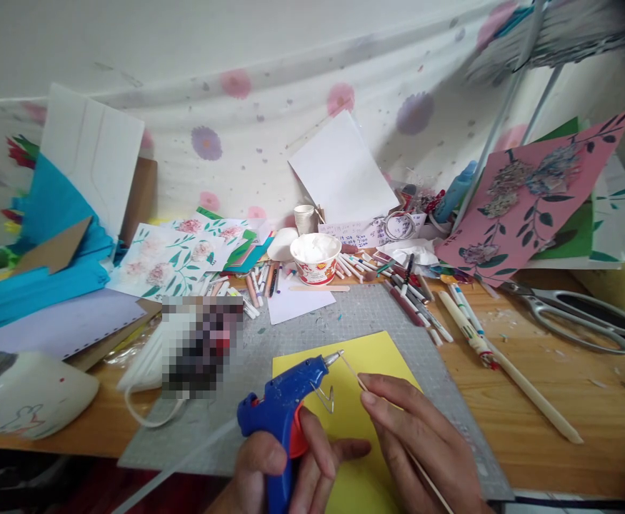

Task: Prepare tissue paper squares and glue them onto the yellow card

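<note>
My left hand (301,464) is wrapped round the handle of a blue hot glue gun (291,385), with a finger at its red trigger (296,432). A long translucent glue stick (178,467) runs out of the gun's back end. Between the thumb and fingers of my right hand (419,435), a thin wooden stick (353,373) is pinched, its tip at the gun's metal nozzle (334,357). Whether tip and nozzle touch I cannot tell. Beneath both hands lies a sheet of yellow paper (381,357) on a grey cutting mat (226,428).
Scattered markers (419,303) surround a paper tub (316,260) of white material at the back. Scissors (585,314) and a wooden rod (537,392) lie at right. A white jar (49,396) rests on its side at left, near a pixelated object (202,346). Flower pictures (537,200) lean behind.
</note>
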`<move>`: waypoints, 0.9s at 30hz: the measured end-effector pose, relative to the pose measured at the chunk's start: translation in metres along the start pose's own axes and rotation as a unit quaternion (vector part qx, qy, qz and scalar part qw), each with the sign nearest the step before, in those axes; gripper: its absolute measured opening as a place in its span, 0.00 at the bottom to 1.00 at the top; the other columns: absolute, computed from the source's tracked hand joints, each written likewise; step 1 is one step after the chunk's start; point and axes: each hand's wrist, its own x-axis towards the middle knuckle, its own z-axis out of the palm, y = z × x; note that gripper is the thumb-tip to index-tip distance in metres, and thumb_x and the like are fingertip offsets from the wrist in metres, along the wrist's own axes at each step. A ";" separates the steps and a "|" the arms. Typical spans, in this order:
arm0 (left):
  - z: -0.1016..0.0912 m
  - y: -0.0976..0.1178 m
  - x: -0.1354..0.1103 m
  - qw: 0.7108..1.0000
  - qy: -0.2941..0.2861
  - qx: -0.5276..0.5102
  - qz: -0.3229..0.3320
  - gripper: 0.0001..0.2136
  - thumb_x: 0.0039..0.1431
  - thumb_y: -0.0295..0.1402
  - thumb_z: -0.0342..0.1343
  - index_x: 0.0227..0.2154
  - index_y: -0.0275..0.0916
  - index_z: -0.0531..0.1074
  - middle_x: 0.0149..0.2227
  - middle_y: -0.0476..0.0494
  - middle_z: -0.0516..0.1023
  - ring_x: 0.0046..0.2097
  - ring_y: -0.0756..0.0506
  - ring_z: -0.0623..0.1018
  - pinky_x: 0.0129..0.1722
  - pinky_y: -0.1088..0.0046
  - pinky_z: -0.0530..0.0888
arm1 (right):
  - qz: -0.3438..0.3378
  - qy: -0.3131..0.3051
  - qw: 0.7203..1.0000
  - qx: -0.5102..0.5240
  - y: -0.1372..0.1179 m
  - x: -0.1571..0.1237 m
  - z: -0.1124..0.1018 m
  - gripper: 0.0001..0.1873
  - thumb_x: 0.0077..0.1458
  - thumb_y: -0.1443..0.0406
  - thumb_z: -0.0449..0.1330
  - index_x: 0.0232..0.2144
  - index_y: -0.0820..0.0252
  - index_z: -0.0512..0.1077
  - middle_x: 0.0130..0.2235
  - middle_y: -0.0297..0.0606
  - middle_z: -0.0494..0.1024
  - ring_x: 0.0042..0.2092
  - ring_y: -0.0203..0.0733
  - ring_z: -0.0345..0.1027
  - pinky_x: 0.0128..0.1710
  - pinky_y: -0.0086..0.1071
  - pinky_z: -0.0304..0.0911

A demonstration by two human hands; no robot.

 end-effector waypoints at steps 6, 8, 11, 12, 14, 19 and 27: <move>-0.006 -0.003 0.000 1.000 -0.017 -0.009 0.006 0.17 0.54 0.43 0.58 0.32 0.32 0.81 0.11 0.51 0.70 0.14 0.50 0.68 0.32 0.68 0.71 | -0.006 0.040 0.999 0.028 0.005 -0.014 0.015 0.15 0.66 0.71 0.52 0.50 0.63 0.75 0.45 0.51 0.78 0.49 0.46 0.76 0.41 0.32 0.77; -0.006 -0.003 0.001 1.000 -0.014 -0.012 0.011 0.17 0.54 0.43 0.58 0.31 0.32 0.82 0.11 0.51 0.70 0.13 0.50 0.66 0.30 0.69 0.71 | -0.009 0.041 0.999 0.029 0.007 -0.017 0.019 0.15 0.66 0.70 0.53 0.51 0.61 0.74 0.45 0.50 0.79 0.48 0.46 0.77 0.41 0.32 0.77; -0.003 -0.002 0.001 1.000 -0.016 -0.011 0.003 0.17 0.53 0.43 0.58 0.32 0.33 0.82 0.10 0.51 0.70 0.13 0.50 0.66 0.35 0.65 0.72 | -0.013 0.042 0.999 0.025 0.007 -0.015 0.016 0.15 0.66 0.71 0.52 0.50 0.62 0.74 0.45 0.50 0.79 0.49 0.46 0.76 0.43 0.33 0.77; -0.002 -0.001 0.001 1.000 -0.014 -0.007 -0.002 0.17 0.53 0.44 0.58 0.32 0.33 0.83 0.10 0.51 0.70 0.13 0.50 0.66 0.38 0.63 0.73 | -0.013 0.041 0.999 0.022 0.007 -0.013 0.013 0.15 0.65 0.72 0.53 0.50 0.63 0.75 0.45 0.50 0.79 0.49 0.45 0.76 0.44 0.33 0.77; 0.000 -0.001 0.001 1.000 -0.008 -0.004 -0.008 0.17 0.52 0.44 0.59 0.31 0.34 0.83 0.10 0.52 0.70 0.14 0.50 0.67 0.46 0.58 0.72 | -0.002 0.030 0.999 0.015 0.004 -0.008 0.007 0.15 0.62 0.75 0.54 0.48 0.64 0.75 0.44 0.50 0.80 0.49 0.44 0.77 0.44 0.31 0.77; -0.001 0.000 0.001 1.000 -0.005 -0.022 -0.001 0.16 0.53 0.42 0.58 0.32 0.34 0.82 0.10 0.54 0.69 0.13 0.53 0.65 0.56 0.53 0.66 | 0.009 0.018 1.000 0.005 -0.002 0.001 -0.001 0.15 0.59 0.78 0.56 0.46 0.66 0.76 0.43 0.51 0.81 0.46 0.44 0.79 0.42 0.30 0.77; -0.005 -0.002 0.000 0.999 0.000 -0.036 -0.002 0.17 0.52 0.40 0.57 0.31 0.29 0.81 0.10 0.48 0.69 0.14 0.49 0.68 0.19 0.75 0.65 | -0.038 0.020 0.999 0.020 -0.001 0.001 0.007 0.15 0.63 0.73 0.54 0.49 0.64 0.75 0.41 0.51 0.82 0.45 0.46 0.80 0.40 0.34 0.79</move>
